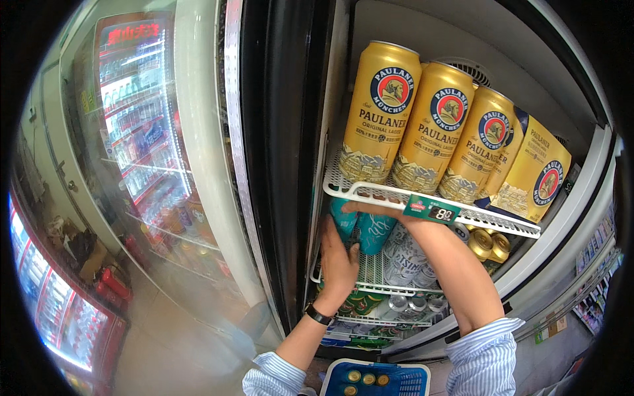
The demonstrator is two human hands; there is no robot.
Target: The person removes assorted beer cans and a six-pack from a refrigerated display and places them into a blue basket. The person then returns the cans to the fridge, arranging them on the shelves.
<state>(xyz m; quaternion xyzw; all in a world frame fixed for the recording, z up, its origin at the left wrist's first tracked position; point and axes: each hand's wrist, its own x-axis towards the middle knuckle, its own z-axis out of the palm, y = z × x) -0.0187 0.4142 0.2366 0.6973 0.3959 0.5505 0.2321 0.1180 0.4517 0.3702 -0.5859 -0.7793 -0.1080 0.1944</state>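
Two teal cans (374,232) stand at the left of the second wire shelf (364,284) of an open upright fridge. My left hand (338,265) is against the lower left side of the leftmost teal can (343,218), its thumb spread from the fingers. From the right, my right hand (369,208) reaches under the top shelf (436,210), fingers across the upper part of the teal cans. The shelf edge partly hides this hand, so its grip cannot be told. Silver-white cans (406,262) stand right of the teal ones.
Tall gold Paulaner cans (381,114) and a Paulaner carton (535,168) fill the top shelf. A green digital display tag (430,209) hangs on its rim. Below sits a blue basket (425,378) holding several gold-topped cans. The glass door (198,148) swings out left.
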